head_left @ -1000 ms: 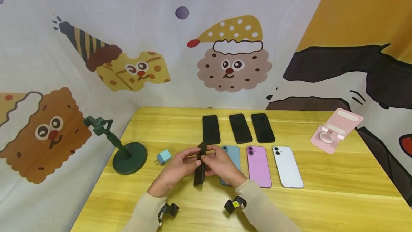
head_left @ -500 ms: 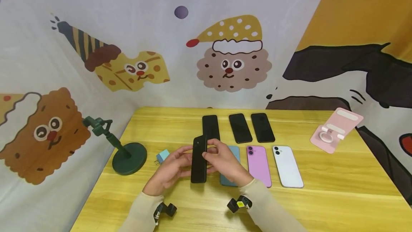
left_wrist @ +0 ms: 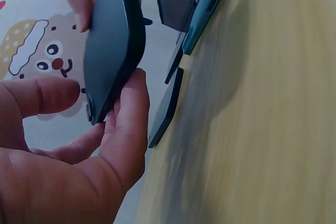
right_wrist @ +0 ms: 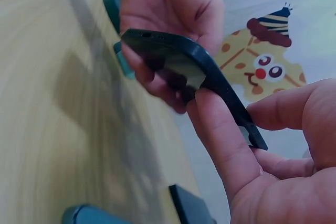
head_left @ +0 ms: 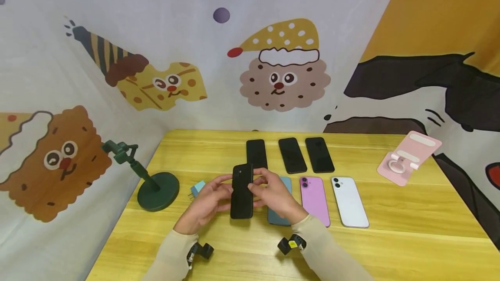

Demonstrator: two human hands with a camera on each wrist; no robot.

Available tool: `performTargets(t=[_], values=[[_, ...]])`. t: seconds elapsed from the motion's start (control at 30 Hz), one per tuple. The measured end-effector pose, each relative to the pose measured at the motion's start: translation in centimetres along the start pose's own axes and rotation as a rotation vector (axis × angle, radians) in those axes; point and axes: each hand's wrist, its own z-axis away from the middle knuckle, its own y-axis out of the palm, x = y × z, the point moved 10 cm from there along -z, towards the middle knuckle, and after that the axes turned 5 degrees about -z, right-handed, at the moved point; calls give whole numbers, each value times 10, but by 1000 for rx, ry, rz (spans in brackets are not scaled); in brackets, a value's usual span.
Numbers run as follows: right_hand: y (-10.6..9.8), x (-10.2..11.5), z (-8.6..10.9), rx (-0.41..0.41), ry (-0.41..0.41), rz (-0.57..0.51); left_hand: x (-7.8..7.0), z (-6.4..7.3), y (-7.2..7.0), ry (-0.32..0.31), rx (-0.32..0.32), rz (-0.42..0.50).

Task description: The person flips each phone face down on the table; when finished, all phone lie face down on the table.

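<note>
Between both hands a black smartphone (head_left: 241,198) is held up over the table, its back with the cameras facing the head camera. The right hand (head_left: 277,194) pinches its right edge, thumb on the back and fingers on the screen side, as the right wrist view shows. The left hand (head_left: 207,205) is at the opposite edge, fingers bent behind the phone and thumb close to the back in the left wrist view. Just right of the hands lies a teal phone (head_left: 278,216), partly covered by the right hand. A dark phone (head_left: 256,153) lies behind the held one.
A pink phone (head_left: 315,203) and a white phone (head_left: 350,203) lie to the right, with two dark phones (head_left: 292,155) behind. Left of the hands are a blue plug charger (head_left: 198,187) and a green stand (head_left: 156,192). A pink folding stand (head_left: 410,157) is far right.
The black phone has turned from edge-on to showing its back to the head camera. Both hands stay around it, the left thumb having shifted from its face to its left side.
</note>
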Motion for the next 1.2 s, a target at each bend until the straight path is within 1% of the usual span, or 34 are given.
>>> performTargets(t=[0.1, 0.33, 0.43, 0.57, 0.67, 0.97, 1.07, 1.2], values=[[-4, -6, -3, -19, -6, 22, 2, -2, -3, -7, -27, -33], [-9, -27, -12, -34, 5, 88, 6, -6, -3, -27, -43, -138], [-10, -32, -14, -34, 2, 136, 7, -8, -5, -39, -68, -180], [-11, -32, -16, -43, -26, 275, 7, -8, -4, -57, -90, -222], [-13, -31, -16, -54, -43, 366, 7, -8, -2, -65, -94, -246], [-14, -24, -14, -85, -77, 509, 6, -8, 3, -68, -96, -335], [-14, -22, -12, -87, -68, 549, 5, -9, 5, -72, -90, -339], [-16, -22, -10, -77, -28, 604, 3, -10, 8, -72, -77, -342]])
